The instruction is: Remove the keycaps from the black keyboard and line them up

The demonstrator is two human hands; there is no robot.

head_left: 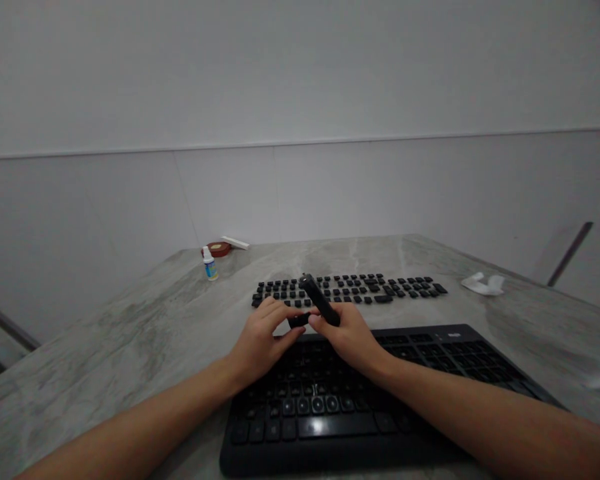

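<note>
My left hand [266, 333] pinches a small black keycap [299, 321] between thumb and fingers, above the back edge of a black keyboard [337, 427]. Closed around a slim black stick-shaped tool [319, 298] is my right hand [353, 337]; the tool tilts up to the left, its lower end hidden at the keycap. Both hands meet there, fingertips close together. On the keyboard many switch places are bare, while the space bar and several bottom-row keys sit in place. Beyond my hands, loose black keycaps [383, 299] lie in rows on the table.
The grey marbled table [145, 320] reaches to a pale wall. At the back left stand a small white-capped bottle [211, 265], a reddish-brown case [219, 249] and a white strip [236, 243]. Crumpled white material [484, 285] lies at the right.
</note>
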